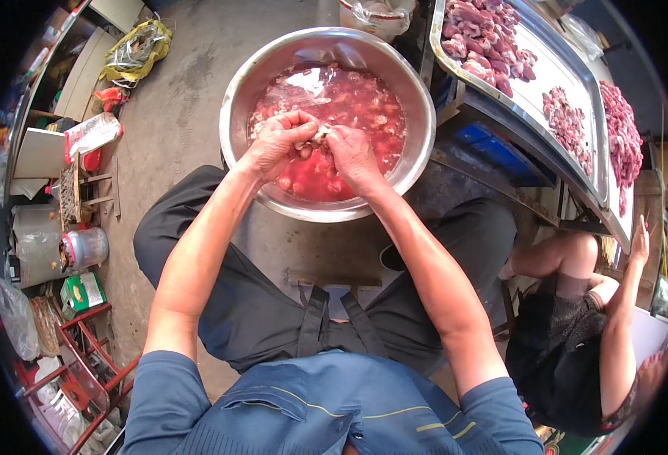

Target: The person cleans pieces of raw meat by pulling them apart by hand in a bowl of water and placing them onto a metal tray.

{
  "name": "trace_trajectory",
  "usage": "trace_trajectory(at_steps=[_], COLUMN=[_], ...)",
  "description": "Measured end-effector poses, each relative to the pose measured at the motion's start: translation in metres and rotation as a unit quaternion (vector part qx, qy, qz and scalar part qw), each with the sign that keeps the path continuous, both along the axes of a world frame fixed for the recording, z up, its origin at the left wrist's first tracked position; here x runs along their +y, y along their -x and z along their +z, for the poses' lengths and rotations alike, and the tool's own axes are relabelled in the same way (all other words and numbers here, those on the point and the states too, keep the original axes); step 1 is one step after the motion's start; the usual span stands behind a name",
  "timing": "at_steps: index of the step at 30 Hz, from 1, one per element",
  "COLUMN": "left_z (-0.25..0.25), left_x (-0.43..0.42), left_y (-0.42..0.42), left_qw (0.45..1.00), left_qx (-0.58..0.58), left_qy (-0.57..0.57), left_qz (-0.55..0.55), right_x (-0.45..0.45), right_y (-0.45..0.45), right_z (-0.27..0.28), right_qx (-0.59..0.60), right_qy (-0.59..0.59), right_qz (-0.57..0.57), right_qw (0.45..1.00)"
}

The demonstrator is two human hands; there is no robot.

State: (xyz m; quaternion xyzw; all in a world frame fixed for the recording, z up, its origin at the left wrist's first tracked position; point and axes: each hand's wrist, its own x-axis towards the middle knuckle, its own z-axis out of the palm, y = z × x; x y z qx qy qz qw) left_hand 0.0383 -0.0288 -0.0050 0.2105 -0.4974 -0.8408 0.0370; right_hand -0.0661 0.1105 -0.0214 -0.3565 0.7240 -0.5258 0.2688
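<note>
A wide metal basin [419, 125] stands on the floor between my knees, full of red, bloody water [334, 168] with pale bits of meat floating in it. Above the water, near the basin's middle, my two hands meet at a small pale piece of meat [320, 137]. My left hand [277, 142] pinches it from one side, thumb and fingers pressed together. From the other side my right hand [354, 156] grips it with its fingertips. The fingers partly cover the piece, so its full shape is hidden.
At right, a table carries a metal tray [535, 34] with dark red meat pieces [479, 38] and a smaller pile [566, 121]. Stringy meat [620, 136] lies beside it. A person [561, 341] sits close on my right. Tubs, bags and a red metal frame [84, 364] line the left.
</note>
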Motion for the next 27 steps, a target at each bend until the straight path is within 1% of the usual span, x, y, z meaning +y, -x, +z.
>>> trace_trajectory(at_steps=[1,2,3,4,5,6,7,9,10,11,13,14,15,18,19,20,21,22,23,25,27], left_z=[0.001,0.002,0.002,0.003,0.005,0.008,0.009,0.007,0.005,0.002,-0.002,-0.003,-0.005,-0.009,-0.010,-0.011,-0.010,-0.009,-0.009,-0.007,-0.002], left_x=[0.000,0.001,0.003,0.004,0.005,0.006,0.005,0.003,0.002,0.002,0.004,0.005,0.005,0.004,0.003,0.003,0.003,0.003,0.004,0.005,0.005], left_y=[-0.001,-0.001,-0.001,-0.001,-0.001,-0.001,-0.001,0.001,0.002,0.002,0.004,0.004,0.004,0.005,0.005,0.005,0.005,0.006,0.006,0.006,0.006], left_qw=[0.999,0.999,0.997,0.994,0.994,0.992,0.990,0.990,0.990,0.990,0.992,0.992,0.994,0.996,0.997,0.997,0.998,0.998,0.998,0.992,0.990], left_qx=[0.022,0.022,0.042,0.062,0.061,0.073,0.086,0.080,0.073,0.073,0.064,0.063,0.045,0.007,-0.012,-0.013,-0.018,-0.023,-0.024,-0.057,-0.074], left_qy=[-0.039,-0.039,-0.065,-0.091,-0.091,-0.099,-0.108,-0.111,-0.116,-0.117,-0.099,-0.099,-0.081,-0.039,-0.014,-0.014,0.011,0.036,0.035,0.110,0.121], left_qz=[-0.007,-0.007,-0.003,-0.001,-0.004,0.005,0.015,0.022,0.028,0.028,0.048,0.047,0.062,0.076,0.076,0.076,0.057,0.037,0.036,0.027,0.018], right_x=[0.001,0.002,0.003,0.004,0.006,0.007,0.008,0.008,0.007,0.007,0.007,0.007,0.007,0.005,0.005,0.005,0.005,0.005,0.005,0.005,0.008], right_y=[-0.001,-0.001,0.002,0.007,0.014,0.019,0.020,0.022,0.020,0.017,0.009,0.009,0.007,0.003,0.003,0.003,0.002,0.003,0.003,0.004,0.005], right_z=[0.007,0.011,0.010,0.008,0.005,0.006,0.005,0.007,0.006,0.005,0.010,0.010,0.012,0.017,0.017,0.016,0.016,0.012,0.007,0.006,0.007], right_qx=[-0.118,-0.234,-0.234,-0.295,-0.354,-0.346,-0.347,-0.255,-0.178,-0.178,-0.004,-0.040,-0.040,0.049,0.048,0.077,0.105,0.105,0.127,0.148,0.184], right_qy=[0.022,0.044,0.044,0.052,0.060,0.059,0.059,0.017,-0.003,-0.003,0.026,0.006,0.007,0.008,0.008,0.009,0.009,0.008,0.005,0.001,-0.052], right_qz=[-0.009,-0.018,-0.019,-0.065,-0.111,-0.139,-0.139,-0.119,-0.088,-0.088,-0.027,-0.007,-0.008,0.028,0.028,0.040,0.051,0.051,0.057,0.062,0.100], right_qw=[0.993,0.971,0.971,0.952,0.927,0.926,0.926,0.959,0.980,0.980,0.999,0.999,0.999,0.998,0.998,0.996,0.993,0.993,0.990,0.987,0.976])
